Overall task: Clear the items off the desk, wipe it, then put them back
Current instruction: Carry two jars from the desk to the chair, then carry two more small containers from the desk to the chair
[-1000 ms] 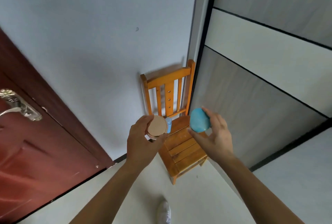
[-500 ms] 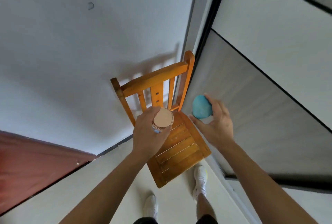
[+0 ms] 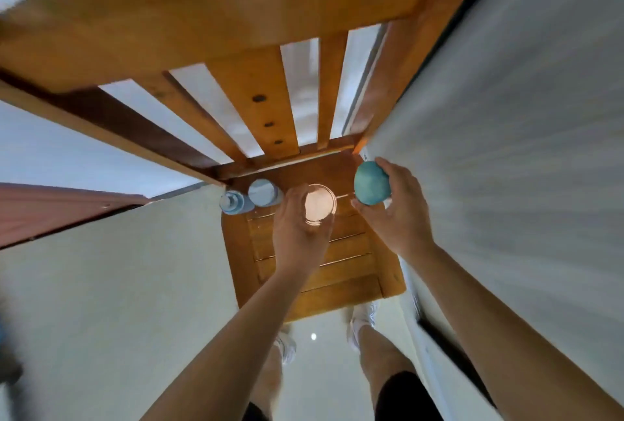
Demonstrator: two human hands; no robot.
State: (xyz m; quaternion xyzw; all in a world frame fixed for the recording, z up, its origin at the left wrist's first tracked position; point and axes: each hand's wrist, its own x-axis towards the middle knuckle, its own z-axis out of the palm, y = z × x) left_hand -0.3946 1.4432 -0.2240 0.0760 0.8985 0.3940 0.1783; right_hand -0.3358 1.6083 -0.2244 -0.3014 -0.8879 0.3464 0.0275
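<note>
My left hand (image 3: pixel 297 235): fingers clamped round jar (image 3: pixel 319 206) sides; rigid, likely breakable, lower gently. My right hand (image 3: pixel 403 218): fingers wrap blue ball (image 3: pixel 370 183), 3 o'clock of jar; looks light.

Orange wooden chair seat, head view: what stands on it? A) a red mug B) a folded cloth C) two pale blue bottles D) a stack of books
C: two pale blue bottles stand at the back left corner of the orange wooden chair seat; the left hand grips a round tan-lidded jar, the right hand a teal rounded object.
</note>
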